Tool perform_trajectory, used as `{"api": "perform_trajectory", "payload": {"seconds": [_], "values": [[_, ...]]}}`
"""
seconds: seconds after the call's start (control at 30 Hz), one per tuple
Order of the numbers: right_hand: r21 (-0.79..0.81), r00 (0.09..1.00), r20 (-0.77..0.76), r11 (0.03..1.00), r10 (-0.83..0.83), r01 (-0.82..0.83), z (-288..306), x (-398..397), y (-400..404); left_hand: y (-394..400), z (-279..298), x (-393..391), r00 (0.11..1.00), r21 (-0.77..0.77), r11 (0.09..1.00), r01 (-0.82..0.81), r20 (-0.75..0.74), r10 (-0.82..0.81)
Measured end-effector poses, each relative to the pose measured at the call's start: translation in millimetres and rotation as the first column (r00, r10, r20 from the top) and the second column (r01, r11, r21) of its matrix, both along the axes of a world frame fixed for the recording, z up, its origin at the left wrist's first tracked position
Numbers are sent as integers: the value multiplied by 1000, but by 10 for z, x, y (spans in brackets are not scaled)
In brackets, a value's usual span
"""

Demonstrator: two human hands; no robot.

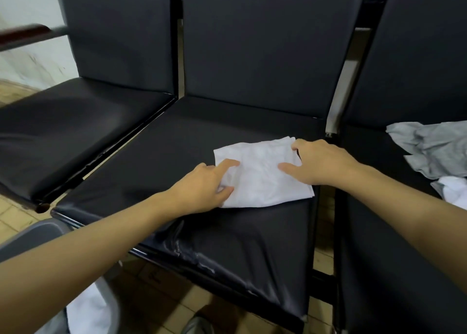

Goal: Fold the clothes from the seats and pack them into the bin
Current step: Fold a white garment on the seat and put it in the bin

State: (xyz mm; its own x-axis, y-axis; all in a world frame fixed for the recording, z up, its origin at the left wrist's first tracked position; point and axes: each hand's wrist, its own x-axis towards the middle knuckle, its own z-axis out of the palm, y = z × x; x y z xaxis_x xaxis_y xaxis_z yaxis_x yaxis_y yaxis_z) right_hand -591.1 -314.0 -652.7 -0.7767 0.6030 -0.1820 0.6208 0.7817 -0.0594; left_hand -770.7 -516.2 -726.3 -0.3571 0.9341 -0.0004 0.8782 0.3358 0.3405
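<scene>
White folded garment near middle seat's right edge. Left hand pinching its left edge, right hand gripping far right corner, probably to lift it binward.

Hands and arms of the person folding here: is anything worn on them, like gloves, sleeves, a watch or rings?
Nothing shows on them. The left hand and right hand are bare, with no gloves, and no rings can be made out. Both forearms are uncovered as far as the picture's edge: no sleeve cuffs, no watch, no wristband.
</scene>
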Motion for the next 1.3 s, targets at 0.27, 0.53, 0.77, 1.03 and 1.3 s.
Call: {"api": "perform_trajectory", "payload": {"seconds": [0.27, 0.53, 0.77, 1.03, 1.3], "values": [[-232, 993, -60, 966, 101, -112, -27, 51, -109, -166, 61, -10, 1000, -34, 999, -8, -12, 8], [-223, 936, 40, 916, 351, -334, -88, 43, -680, -919, 205, -230, 999, -20, 1000, 13, -33, -14], [35, 836, 168, 844, 522, -535, -32, 137, -1216, -1483, 329, -203, 952, -27, 997, 78, -296, -82], [83, 822, 41, 818, 567, -569, -191, 88, -1263, -1473, 348, -282, 920, 19, 972, 234, -327, -215], [72, 912, -55, 912, 407, -403, -115, -370, -843, -1021, 718, -748, 995, -137, 986, 99, 26, -96]]}}
